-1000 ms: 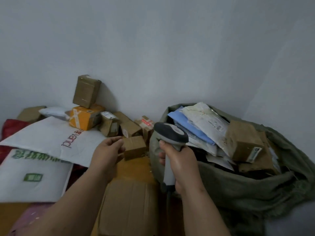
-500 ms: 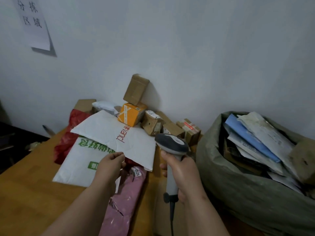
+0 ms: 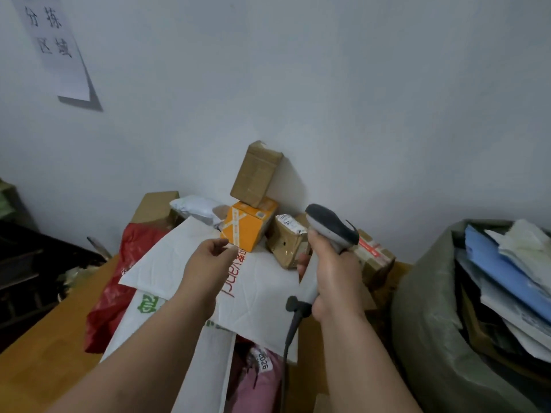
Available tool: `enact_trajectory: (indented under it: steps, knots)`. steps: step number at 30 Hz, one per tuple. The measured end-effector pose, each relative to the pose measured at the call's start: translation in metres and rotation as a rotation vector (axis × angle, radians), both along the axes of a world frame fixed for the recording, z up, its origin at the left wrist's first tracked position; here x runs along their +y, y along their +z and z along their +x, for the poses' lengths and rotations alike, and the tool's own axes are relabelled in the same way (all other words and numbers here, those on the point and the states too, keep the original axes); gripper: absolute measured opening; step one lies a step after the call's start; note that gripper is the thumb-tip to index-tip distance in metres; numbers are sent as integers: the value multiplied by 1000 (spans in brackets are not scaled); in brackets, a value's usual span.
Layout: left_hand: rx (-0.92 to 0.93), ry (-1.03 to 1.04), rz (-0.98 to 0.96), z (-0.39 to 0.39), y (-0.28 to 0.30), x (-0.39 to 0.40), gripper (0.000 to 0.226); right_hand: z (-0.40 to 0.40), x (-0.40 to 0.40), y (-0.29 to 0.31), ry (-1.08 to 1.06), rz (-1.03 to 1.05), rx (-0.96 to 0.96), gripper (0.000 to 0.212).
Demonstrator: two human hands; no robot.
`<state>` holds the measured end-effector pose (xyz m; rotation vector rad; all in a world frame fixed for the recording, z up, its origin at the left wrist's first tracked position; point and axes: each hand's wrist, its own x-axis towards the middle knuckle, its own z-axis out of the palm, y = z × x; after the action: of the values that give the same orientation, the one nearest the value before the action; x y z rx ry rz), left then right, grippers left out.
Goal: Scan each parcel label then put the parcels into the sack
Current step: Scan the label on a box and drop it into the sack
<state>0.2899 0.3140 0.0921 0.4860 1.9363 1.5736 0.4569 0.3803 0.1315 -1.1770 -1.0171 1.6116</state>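
Observation:
My right hand (image 3: pixel 331 278) grips a grey handheld scanner (image 3: pixel 329 226) by its handle, its head aimed at the parcel pile. My left hand (image 3: pixel 208 260) hovers with loosely curled fingers and holds nothing, above a large white mailer (image 3: pixel 173 260) with red lettering. Just beyond it stand an orange box (image 3: pixel 249 225), a brown box (image 3: pixel 256 174) leaning on the wall, and a small taped carton (image 3: pixel 286 239) with a label. The green sack (image 3: pixel 432 323) at the right is stuffed with envelopes and boxes.
A red bag (image 3: pixel 119 281), a second white mailer with green print (image 3: pixel 140 317) and a pink bag (image 3: pixel 256 380) lie on the wooden table (image 3: pixel 38 362). Another carton (image 3: pixel 375 257) sits behind the scanner. A paper sign (image 3: pixel 56 46) hangs on the wall.
The view has swung left from the sack to the parcel pile. My left hand has moved forward over the white mailer toward the orange box. The scanner has risen with my right hand.

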Motion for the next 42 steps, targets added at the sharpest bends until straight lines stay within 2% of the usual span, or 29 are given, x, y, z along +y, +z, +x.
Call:
enact_trajectory:
  steps: [5,10,15,24,29,31,33,35,37,40,42]
  knots:
    - [122,-104,18,-53,14,85,62,-58,49,16,26,9,-12,15]
    - [483,-130,-67,-100,12,163,91,-113,91,9,-18,17,-53,16]
    - [681,-144,-165,-129,-8,223,118,-146,132,0,-83,27,-49,14]
    - [749,-57,-195,-150,-60,261,133,-175,172,-35,-62,-17,-38,13]
    - [727,-35,-144,-153,-72,266,127,-174,178,-54,-96,-35,-31,11]
    - [664,-8,-63,-151,-67,265,120,-167,177,-58,-104,-20,-25,12]
    - [502,11,89,-150,-54,257,111,-156,173,-58,-113,-5,-5,14]
    - [207,-17,259,-150,-37,243,104,-142,167,-57,-135,13,24,14]
    - [-109,-78,319,-147,-21,219,98,-125,157,-55,-161,28,66,14]
    - [-424,-201,397,-134,-8,175,69,-104,136,-48,-176,12,131,38]
    - [-644,-269,428,-122,-8,143,62,-93,123,-45,-185,-32,180,47]
